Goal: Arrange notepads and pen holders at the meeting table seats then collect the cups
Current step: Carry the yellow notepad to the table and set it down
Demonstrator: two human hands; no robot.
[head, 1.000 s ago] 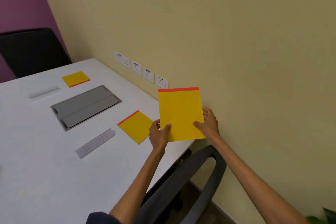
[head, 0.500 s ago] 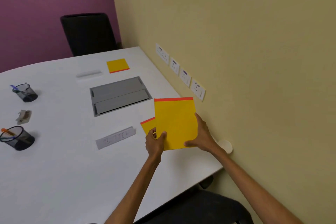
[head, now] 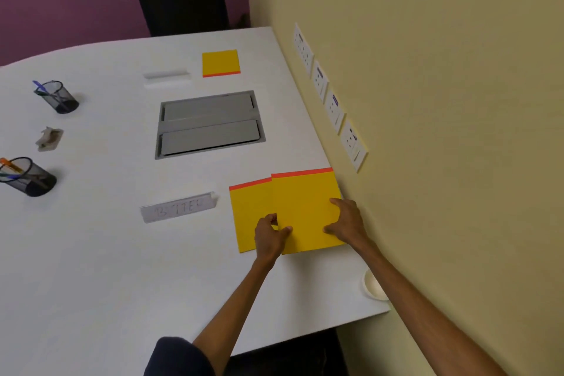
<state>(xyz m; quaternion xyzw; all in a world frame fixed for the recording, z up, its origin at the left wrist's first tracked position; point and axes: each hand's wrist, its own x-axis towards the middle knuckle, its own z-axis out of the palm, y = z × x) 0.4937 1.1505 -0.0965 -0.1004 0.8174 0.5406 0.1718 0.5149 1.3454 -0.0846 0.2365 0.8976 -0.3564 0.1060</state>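
Fingers [head: 285,230] of both hands clamp the top pad [head: 305,207] over the table [head: 106,268].
Head view: left hand [head: 270,236] pinches its left edge, right hand [head: 346,223] grips its right edge; it overlaps a second pad [head: 250,210]. A third pad [head: 220,62] lies far off; a far holder [head: 59,97] and a near holder [head: 29,177] stand at left; a cup [head: 373,284] sits by the right forearm.

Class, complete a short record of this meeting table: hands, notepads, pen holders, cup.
Left hand: pinches lower left edge of the yellow notepad with orange top strip
Right hand: holds that pad's right edge
Overlap: held pad covers the right part of a second yellow notepad
Far seat: third yellow notepad
Pen holders: far black mesh holder, near black mesh holder, both at left
Cup: white paper cup by the wall
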